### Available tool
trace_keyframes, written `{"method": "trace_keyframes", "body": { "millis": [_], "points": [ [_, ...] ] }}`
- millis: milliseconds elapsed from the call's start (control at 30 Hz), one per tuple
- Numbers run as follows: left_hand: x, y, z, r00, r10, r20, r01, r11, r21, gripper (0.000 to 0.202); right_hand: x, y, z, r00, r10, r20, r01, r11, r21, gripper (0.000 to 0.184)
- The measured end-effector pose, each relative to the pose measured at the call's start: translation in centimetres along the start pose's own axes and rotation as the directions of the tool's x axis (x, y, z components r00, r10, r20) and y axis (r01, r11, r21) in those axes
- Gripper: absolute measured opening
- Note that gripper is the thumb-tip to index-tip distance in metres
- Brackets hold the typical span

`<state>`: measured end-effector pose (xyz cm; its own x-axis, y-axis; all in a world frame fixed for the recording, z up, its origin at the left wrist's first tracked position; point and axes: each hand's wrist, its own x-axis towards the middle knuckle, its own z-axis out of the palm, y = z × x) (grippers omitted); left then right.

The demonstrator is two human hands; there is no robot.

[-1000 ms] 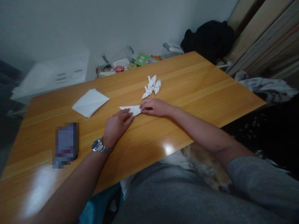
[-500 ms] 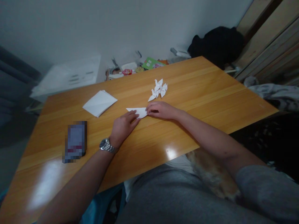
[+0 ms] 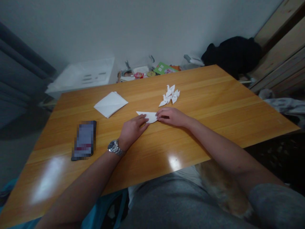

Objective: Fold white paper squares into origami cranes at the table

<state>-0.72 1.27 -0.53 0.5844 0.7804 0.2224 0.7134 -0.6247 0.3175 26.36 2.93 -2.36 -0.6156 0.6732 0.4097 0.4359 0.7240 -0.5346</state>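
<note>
A white sheet of paper (image 3: 151,117), folded to a triangle-like shape, lies on the wooden table between my hands. My left hand (image 3: 133,128), with a metal watch (image 3: 114,147) on its wrist, grips the paper's near left side between thumb and fingers. At the right end, my right hand (image 3: 172,115) pinches the paper with its fingertips, which cover that corner. Just beyond my right hand stands a cluster of several small white paper cranes (image 3: 169,96). Farther left lies a stack of white paper squares (image 3: 111,104).
A phone (image 3: 84,140) with a blurred screen lies left of my left arm on the wooden table (image 3: 209,105). Behind the far edge are a white plastic bin (image 3: 90,74), a green packet (image 3: 164,68) and a black bag-like thing (image 3: 233,54). Tan fur (image 3: 221,187) shows beside my lap.
The camera view has shifted, so everything on the table appears farther right. Both hands keep their hold on the folded paper, and its shape looks nearly the same.
</note>
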Motion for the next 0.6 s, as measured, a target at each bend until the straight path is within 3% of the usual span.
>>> {"method": "trace_keyframes", "body": {
  "millis": [467,600],
  "points": [
    [-0.03,-0.15,0.40,1.000,0.021,0.005,-0.021,1.000,0.003,0.034,-0.06,-0.32,-0.13,1.000,0.009,-0.011,-0.009,1.000,-0.011,0.016],
    [-0.03,-0.20,0.48,0.997,0.078,-0.004,-0.078,0.997,-0.011,0.034,-0.04,-0.56,-0.25,0.999,0.040,-0.009,-0.040,0.999,-0.027,0.017]
  ]
}}
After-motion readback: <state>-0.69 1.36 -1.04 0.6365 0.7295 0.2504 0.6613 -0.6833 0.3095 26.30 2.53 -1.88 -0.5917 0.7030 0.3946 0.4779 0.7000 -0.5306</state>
